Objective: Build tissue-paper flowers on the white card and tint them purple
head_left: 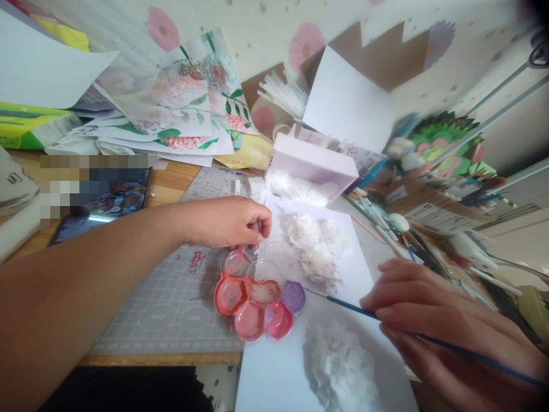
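Observation:
My left hand (227, 222) reaches across the grey cutting mat (171, 303) with its fingers curled closed at the upper edge of a clear paint palette (253, 297); what they pinch is hidden. The palette's wells hold red, pink and purple paint. My right hand (433, 320) is closed on a thin blue paintbrush (347, 305), whose tip points left toward the purple well. A white sheet (291, 366) lies under the palette's right side, carrying white crumpled tissue flowers (317, 243) and a second such flower (343, 366).
A white box (315, 163) with white tissue stands behind the sheet. Painted flower pictures (184, 114) pile up at the back. A phone (111, 200) lies on the wooden desk at left. Brushes and pens (398, 229) clutter the right side, beside green paper flowers (446, 143).

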`<state>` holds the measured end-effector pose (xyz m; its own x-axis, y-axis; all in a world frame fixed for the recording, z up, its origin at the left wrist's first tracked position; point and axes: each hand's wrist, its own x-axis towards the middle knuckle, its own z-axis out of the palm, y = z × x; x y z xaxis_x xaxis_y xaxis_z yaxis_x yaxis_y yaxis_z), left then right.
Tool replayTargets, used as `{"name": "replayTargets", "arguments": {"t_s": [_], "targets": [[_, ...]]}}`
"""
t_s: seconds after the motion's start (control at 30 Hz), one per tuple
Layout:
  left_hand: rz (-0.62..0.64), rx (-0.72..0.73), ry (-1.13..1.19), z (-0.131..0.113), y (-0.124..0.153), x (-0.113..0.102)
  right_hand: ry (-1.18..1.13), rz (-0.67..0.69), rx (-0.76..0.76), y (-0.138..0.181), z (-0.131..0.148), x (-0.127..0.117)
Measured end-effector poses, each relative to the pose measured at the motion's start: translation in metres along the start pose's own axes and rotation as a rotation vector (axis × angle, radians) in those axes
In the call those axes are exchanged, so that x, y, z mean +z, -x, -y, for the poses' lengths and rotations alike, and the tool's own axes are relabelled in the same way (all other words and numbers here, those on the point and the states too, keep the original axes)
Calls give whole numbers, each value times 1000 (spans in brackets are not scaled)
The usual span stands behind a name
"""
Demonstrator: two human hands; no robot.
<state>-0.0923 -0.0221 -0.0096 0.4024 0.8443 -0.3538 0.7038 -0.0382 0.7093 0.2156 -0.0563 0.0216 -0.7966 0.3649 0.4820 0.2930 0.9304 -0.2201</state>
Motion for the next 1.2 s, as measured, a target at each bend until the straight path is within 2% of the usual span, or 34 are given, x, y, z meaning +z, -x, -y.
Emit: {"name": "replayTargets", "arguments": {"t_s": [0.23,0.43,0.6,0.9,1.07,1.2], "targets": [[2,-12,12,-1,2,0,-60,70,-18,-9,-1,4],[7,-17,13,0,2,0,12,34,-55,-8,-7,-4],[4,-16,10,-1,2,0,64,38,-107,-11,-7,-1],[0,-20,13,-1,1,0,76,26,-13,2,-3,4],[-7,-15,11,-2,2,0,64,77,-78,-4,-5,4],[-3,-19,3,-2,2,0,62,78,-63,-5,-4,4]]}}
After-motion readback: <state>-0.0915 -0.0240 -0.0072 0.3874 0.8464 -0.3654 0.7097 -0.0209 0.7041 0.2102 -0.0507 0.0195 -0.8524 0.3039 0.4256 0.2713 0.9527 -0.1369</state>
